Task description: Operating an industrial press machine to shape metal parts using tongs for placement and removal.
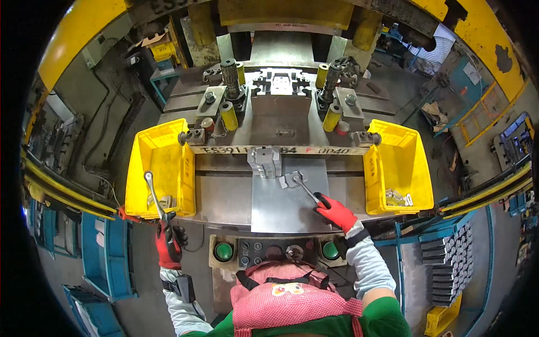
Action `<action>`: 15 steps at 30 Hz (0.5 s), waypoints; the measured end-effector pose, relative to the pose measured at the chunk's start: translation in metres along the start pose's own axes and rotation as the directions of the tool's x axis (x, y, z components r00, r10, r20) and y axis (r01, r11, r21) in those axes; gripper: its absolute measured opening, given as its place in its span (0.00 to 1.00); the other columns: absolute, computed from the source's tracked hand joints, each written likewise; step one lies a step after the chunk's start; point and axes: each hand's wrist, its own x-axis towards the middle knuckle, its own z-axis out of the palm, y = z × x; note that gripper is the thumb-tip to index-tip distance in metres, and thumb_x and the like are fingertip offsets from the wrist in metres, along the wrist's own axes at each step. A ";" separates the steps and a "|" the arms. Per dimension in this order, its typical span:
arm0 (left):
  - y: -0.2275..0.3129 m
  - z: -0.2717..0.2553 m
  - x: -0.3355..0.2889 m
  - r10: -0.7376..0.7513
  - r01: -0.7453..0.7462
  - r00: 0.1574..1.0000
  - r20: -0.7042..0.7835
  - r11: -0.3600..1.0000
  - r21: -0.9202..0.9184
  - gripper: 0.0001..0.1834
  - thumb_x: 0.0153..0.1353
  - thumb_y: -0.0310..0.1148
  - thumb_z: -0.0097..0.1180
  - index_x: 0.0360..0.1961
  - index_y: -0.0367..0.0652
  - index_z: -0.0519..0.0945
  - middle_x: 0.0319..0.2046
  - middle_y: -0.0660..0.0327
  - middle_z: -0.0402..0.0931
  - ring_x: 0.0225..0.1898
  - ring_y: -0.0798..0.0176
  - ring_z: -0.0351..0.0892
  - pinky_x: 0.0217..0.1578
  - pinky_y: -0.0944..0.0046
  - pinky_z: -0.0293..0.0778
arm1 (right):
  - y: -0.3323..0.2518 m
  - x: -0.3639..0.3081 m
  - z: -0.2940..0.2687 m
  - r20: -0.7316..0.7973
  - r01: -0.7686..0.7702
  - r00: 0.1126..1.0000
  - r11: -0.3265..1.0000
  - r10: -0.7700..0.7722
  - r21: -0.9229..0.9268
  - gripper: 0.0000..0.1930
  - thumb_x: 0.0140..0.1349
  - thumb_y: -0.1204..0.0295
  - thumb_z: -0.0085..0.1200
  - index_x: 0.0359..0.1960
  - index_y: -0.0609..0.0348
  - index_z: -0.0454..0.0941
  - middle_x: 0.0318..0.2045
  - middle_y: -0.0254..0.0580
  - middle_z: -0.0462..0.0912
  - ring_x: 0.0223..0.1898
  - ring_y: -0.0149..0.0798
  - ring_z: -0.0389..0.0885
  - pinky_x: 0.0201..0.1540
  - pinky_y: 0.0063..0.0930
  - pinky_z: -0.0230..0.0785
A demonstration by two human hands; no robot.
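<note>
The worker's left hand (170, 244), in a red-and-black glove, held a ring-ended metal hand tool (154, 195) nearly upright. Its fingers were curled around the lower end of the shaft, and the ring overlapped, in this view, the left yellow plastic bin (187, 185). The right hand (337, 214), gloved alike, gripped a second ring-ended tool (307, 190) by its near end, the fingers closed around the handle; the exact place of the thumb could not be told. The head of this tool lay over a flat grey metal part (286, 182), though whether the two touched was unclear. The part rested on a smooth metal plate (289, 216), just beside a stack of similar grey parts (264, 164) to its left. Beyond the stack stood the lower die (281, 123) of a press, flanked by two dark guide posts (229, 78). The right yellow plastic bin (371, 182) stood at the other end of the bench; small metal pieces (396, 197) lay inside it. Nearest the worker, two green push buttons (223, 251) flanked a control panel (252, 254).
</note>
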 end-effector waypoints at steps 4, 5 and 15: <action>-0.015 -0.004 -0.021 0.047 -0.070 0.994 -0.099 0.969 -0.239 0.18 0.55 0.39 0.44 0.45 0.42 0.66 0.18 0.63 0.67 0.17 0.68 0.67 0.17 0.69 0.65 | -0.011 -0.006 -0.005 0.018 -0.041 0.999 0.926 0.036 0.377 0.20 0.52 0.67 0.49 0.48 0.55 0.65 0.25 0.34 0.73 0.19 0.24 0.66 0.22 0.18 0.64; -0.024 -0.011 -0.025 0.047 -0.070 0.994 -0.101 0.969 -0.237 0.17 0.55 0.36 0.45 0.45 0.42 0.66 0.18 0.64 0.66 0.17 0.69 0.67 0.17 0.70 0.64 | -0.031 -0.014 -0.011 -0.014 -0.019 0.999 0.882 0.029 0.471 0.21 0.52 0.68 0.49 0.48 0.56 0.63 0.23 0.31 0.70 0.20 0.23 0.66 0.22 0.18 0.63; -0.042 0.007 -0.015 -0.126 0.131 0.991 0.036 0.939 -0.319 0.11 0.50 0.28 0.47 0.37 0.43 0.68 0.14 0.69 0.61 0.13 0.73 0.60 0.12 0.74 0.58 | -0.172 0.139 -0.047 -0.448 0.358 0.833 0.934 -0.325 -0.010 0.24 0.51 0.63 0.48 0.48 0.60 0.62 0.33 0.39 0.74 0.34 0.37 0.72 0.36 0.27 0.63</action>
